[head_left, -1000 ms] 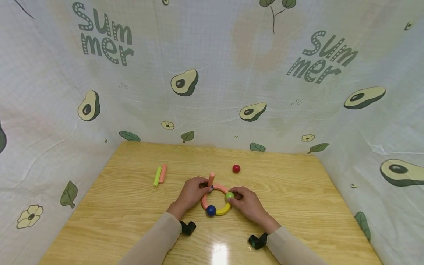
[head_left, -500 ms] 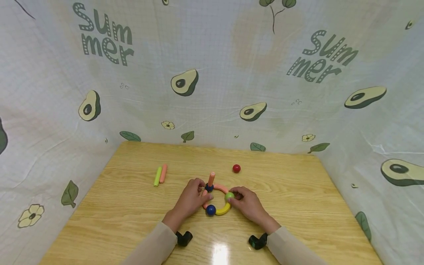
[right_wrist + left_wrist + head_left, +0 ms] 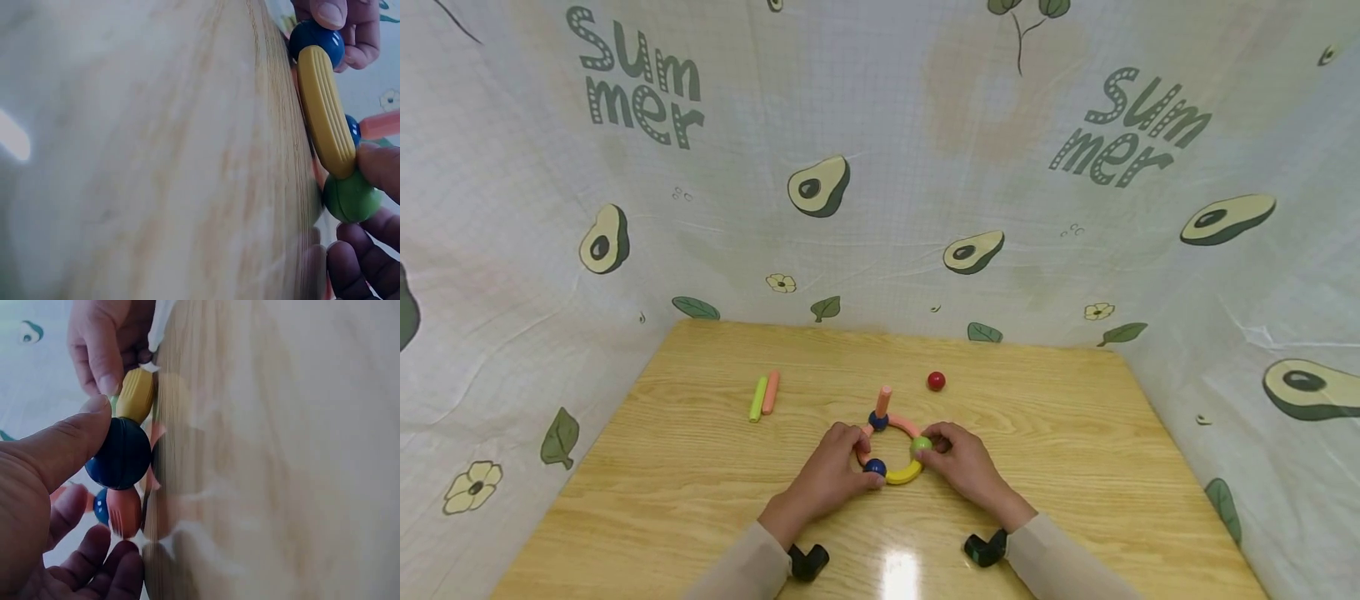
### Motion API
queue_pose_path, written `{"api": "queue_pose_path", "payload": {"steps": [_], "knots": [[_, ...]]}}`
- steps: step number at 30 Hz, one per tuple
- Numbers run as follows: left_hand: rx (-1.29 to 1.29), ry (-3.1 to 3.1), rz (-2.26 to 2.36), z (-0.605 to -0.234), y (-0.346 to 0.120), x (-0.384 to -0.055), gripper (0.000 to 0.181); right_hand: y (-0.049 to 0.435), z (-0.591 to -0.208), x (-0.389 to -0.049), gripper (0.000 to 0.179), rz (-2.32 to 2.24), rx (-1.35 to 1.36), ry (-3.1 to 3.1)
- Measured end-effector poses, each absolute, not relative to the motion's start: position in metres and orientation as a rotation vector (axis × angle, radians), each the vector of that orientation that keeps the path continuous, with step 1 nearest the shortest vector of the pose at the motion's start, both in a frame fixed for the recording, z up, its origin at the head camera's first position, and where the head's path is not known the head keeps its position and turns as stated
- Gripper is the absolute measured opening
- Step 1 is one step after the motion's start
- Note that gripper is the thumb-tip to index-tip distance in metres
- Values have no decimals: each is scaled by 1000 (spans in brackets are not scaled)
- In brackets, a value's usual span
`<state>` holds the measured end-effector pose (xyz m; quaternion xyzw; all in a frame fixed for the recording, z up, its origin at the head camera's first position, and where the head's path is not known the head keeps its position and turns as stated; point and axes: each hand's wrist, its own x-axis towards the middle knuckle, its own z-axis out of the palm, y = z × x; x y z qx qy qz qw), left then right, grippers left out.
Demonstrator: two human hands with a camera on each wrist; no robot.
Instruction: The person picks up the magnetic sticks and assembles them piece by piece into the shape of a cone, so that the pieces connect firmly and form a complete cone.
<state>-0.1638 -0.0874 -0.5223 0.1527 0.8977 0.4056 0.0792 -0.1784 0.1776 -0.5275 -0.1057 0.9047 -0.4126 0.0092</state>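
A ring of curved rods and balls lies on the table in the head view. It has a yellow curved rod (image 3: 904, 475), coral curved rods (image 3: 903, 425), a green ball (image 3: 921, 447) and two blue balls. A coral straight rod (image 3: 883, 402) stands upright on the far blue ball (image 3: 877, 421). My left hand (image 3: 827, 471) holds the near blue ball (image 3: 119, 453), thumb on its side and fingers curled by the coral rod (image 3: 124, 512). With thumb and fingers, my right hand (image 3: 962, 462) pinches the green ball (image 3: 351, 197) at the yellow rod's end.
A red ball (image 3: 936, 381) sits behind the ring on the wooden table (image 3: 1060, 433). Off to the left, a lime rod (image 3: 758, 399) and a coral rod (image 3: 771, 392) lie side by side. A patterned cloth (image 3: 887, 208) rises behind the table.
My left hand has let go of the far blue ball under the upright rod and come nearer, to the near blue ball. My right hand has stayed on the green ball.
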Motion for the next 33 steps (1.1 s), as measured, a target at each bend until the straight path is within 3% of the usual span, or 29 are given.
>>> {"api": "queue_pose_path", "payload": {"steps": [6, 13, 25, 33], "knots": [[477, 2679, 1212, -524, -95, -167, 33, 179, -525, -175, 24, -1286, -298, 2793], [514, 2709, 1234, -520, -101, -168, 30, 184, -523, -170, 8, -1334, -341, 2730], [456, 2655, 1341, -522, -105, -171, 33, 188, -522, -167, 17, -1331, -448, 2654], [428, 2638, 1366, -524, -106, -174, 31, 187, -523, -171, 13, -1356, -378, 2694]]}}
